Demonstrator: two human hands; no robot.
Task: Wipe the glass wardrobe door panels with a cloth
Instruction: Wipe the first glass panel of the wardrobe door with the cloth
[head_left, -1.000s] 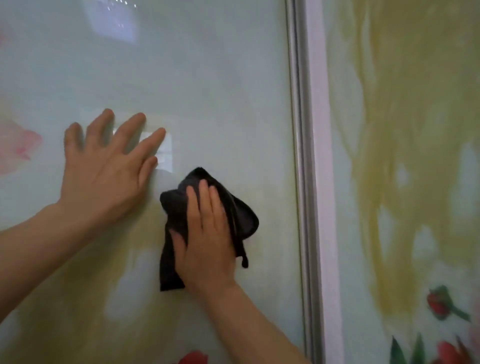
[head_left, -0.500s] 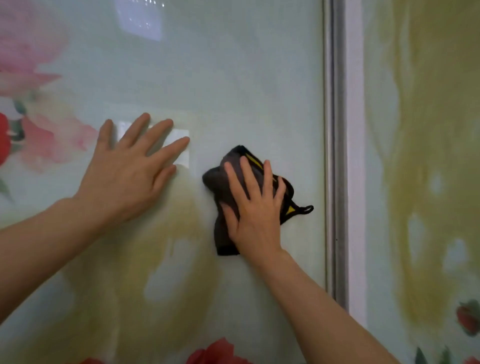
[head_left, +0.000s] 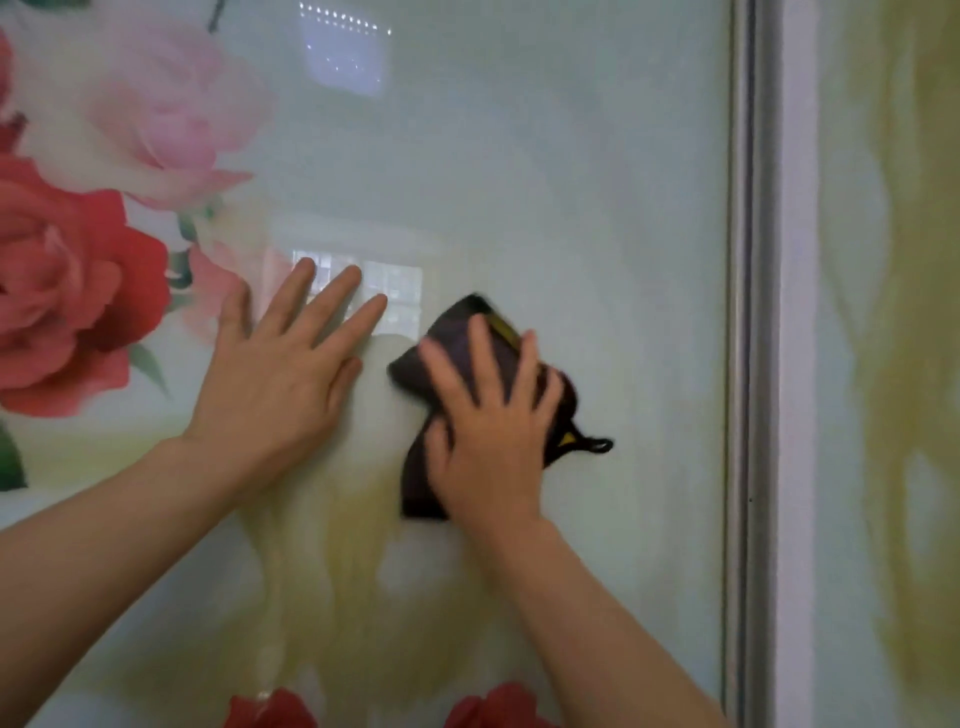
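The right grip (head_left: 488, 441) lies flat with fingers spread straight, pressing a dark cloth (head_left: 457, 348) against the glass door panel (head_left: 571, 182); the fingers look blurred. The cloth is bunched under the palm, a yellow-edged corner showing at its top and a small hanging loop (head_left: 597, 445) poking out toward the panel's right edge. The left grip (head_left: 280, 384) is wide, palm and straight fingers resting bare on the same panel just beside the cloth, holding nothing. Past its fingertips the glass reflects a bright window (head_left: 395, 291). Printed roses (head_left: 67, 280) fill the panel's left edge. A metal frame strip (head_left: 743, 364) bounds the right edge, with a second panel (head_left: 883, 364) beyond.
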